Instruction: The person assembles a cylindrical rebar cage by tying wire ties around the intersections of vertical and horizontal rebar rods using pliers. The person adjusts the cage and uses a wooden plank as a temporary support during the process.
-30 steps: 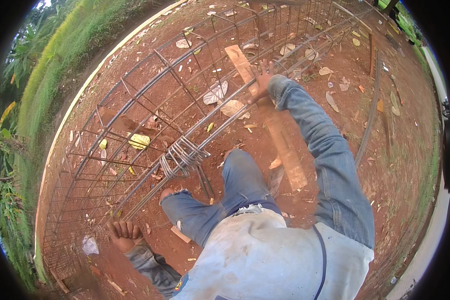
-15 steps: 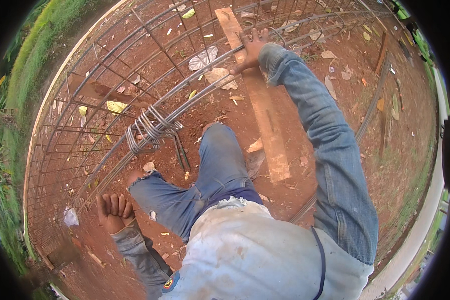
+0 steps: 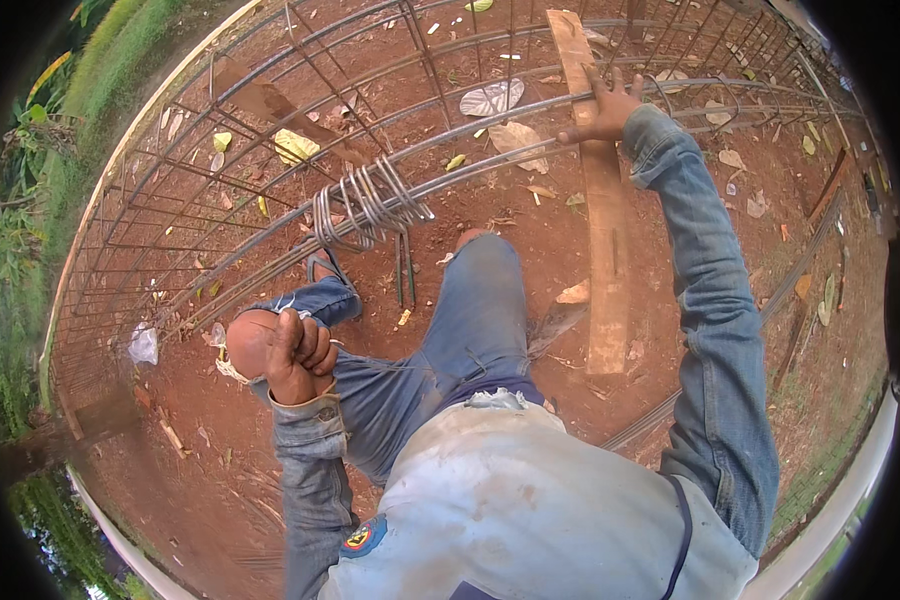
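Note:
My left hand (image 3: 303,357) is a closed fist beside my bent knee; whatever it may hold is hidden. A few thin dark strands cross the trousers near it, but I cannot tell whether they reach the fist. My right hand (image 3: 610,108), its fingers spread, rests over long steel rebars (image 3: 515,122) where they pass above a wooden plank (image 3: 606,270). A bunch of bent steel stirrups (image 3: 365,208) hangs around the rebars between my two hands. Two thin dark green rods (image 3: 406,270) stick out below the bunch.
Behind the rebars spreads a cage of steel bars (image 3: 185,185). Red soil carries dry leaves (image 3: 493,97) and a crumpled clear plastic bag (image 3: 143,344). More long bars (image 3: 790,285) lie at right. Grass (image 3: 135,75) borders the far left.
My left fist has risen and moved right, from low beside the cage to in front of my knee. The view has shifted; my right hand stays spread on the rebars at the plank.

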Demonstrator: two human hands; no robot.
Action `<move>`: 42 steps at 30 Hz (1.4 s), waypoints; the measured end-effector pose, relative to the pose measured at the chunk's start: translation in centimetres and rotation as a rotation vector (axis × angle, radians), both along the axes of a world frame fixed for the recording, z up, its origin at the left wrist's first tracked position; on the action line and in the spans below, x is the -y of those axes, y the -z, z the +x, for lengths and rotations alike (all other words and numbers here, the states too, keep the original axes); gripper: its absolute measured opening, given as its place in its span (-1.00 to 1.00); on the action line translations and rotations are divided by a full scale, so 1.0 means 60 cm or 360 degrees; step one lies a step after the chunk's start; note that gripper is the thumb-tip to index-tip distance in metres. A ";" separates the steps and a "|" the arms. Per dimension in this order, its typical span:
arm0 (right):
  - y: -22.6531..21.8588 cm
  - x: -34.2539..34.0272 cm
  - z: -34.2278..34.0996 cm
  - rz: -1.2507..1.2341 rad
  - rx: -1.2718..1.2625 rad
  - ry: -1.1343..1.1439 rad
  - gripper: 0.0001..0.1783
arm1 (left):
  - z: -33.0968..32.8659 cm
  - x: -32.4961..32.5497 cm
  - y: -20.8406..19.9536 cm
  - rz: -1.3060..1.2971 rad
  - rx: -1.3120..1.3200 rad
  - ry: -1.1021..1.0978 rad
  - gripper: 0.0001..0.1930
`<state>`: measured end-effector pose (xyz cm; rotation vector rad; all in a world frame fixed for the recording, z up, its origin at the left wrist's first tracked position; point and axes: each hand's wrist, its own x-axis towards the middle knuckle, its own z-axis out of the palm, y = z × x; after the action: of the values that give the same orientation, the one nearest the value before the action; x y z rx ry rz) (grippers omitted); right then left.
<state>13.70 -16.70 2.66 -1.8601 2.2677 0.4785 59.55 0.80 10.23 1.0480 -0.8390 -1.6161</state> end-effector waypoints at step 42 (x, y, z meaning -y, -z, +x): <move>-0.077 -0.047 0.026 -0.0125 0.0358 0.0245 0.49 | -0.237 0.333 0.015 -0.0731 0.3163 0.1845 -0.19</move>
<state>15.28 -13.88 7.25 -1.6612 2.2815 0.1503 45.32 -19.18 9.33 1.7413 -3.3150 -0.3333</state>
